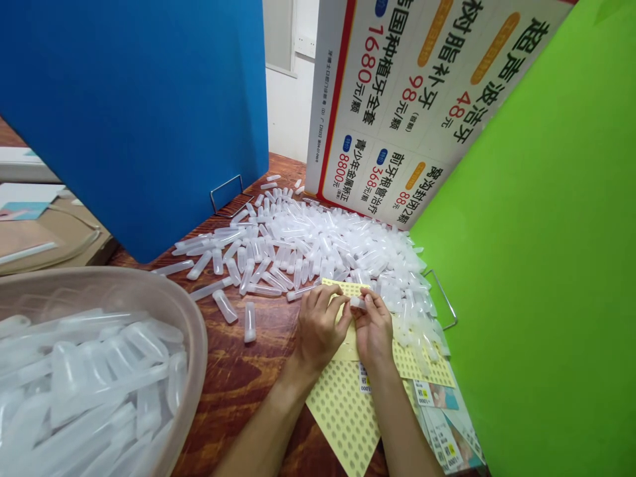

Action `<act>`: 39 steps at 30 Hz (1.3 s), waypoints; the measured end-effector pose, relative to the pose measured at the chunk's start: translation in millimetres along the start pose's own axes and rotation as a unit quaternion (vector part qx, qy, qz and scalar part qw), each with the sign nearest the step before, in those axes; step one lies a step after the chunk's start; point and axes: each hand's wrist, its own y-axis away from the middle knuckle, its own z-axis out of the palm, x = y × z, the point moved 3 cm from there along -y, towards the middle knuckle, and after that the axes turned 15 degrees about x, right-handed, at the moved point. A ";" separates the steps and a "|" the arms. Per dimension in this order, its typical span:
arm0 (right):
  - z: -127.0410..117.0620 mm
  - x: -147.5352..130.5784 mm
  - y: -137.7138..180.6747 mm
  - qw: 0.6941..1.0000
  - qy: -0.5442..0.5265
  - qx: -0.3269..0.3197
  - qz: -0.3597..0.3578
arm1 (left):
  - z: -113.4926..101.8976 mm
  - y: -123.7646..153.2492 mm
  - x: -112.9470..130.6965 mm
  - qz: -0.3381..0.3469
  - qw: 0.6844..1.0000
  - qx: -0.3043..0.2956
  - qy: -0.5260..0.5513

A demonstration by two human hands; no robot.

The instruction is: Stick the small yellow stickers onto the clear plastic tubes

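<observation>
My left hand and my right hand meet over the yellow sticker sheets. Between their fingertips sits a small translucent plastic tube. The right fingers grip the tube, while the left thumb and fingers are pinched at its left end; whether a sticker is in that pinch is too small to see. Rows of small round dots cover the yellow sheets, which lie partly under both hands and forearms. Just beyond the hands spreads a large pile of similar tubes.
At the left front stands a beige tub filled with tubes. A blue panel, a printed sign board and a green panel surround the wooden table. Printed packets lie at right; a cardboard box is at left.
</observation>
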 end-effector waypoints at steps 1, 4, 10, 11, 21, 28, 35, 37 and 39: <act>0.3 -0.1 0.2 1.000 0.002 0.000 -0.002 | 0.1 0.2 -0.1 0.001 1.000 -0.002 -0.001; 0.6 -0.6 0.6 1.000 0.009 0.004 -0.006 | 0.6 0.7 -0.3 0.007 1.000 -0.009 -0.004; 1.1 -1.0 1.5 1.000 0.013 -0.001 -0.011 | 1.4 1.9 -1.2 0.008 1.000 -0.018 -0.009; 1.1 -1.0 1.5 1.000 0.011 -0.001 -0.011 | 1.5 2.0 -1.3 0.010 1.000 -0.019 -0.008; 1.1 -1.1 0.9 1.000 0.013 0.003 -0.013 | 2.2 1.4 -2.2 -0.009 1.000 -0.009 -0.007; 0.6 -1.0 0.7 1.000 0.008 0.004 -0.012 | 1.6 1.0 -2.4 -0.005 1.000 -0.008 -0.006; 0.9 -0.8 1.1 1.000 0.010 0.005 -0.008 | 2.8 1.7 -1.6 0.005 1.000 -0.022 -0.004; 0.7 -0.7 0.8 1.000 0.011 0.007 -0.011 | 2.5 1.3 -1.9 0.003 1.000 -0.021 -0.002; 0.7 -0.7 0.6 1.000 0.013 0.008 -0.014 | 1.9 0.8 -2.3 0.000 1.000 -0.013 -0.001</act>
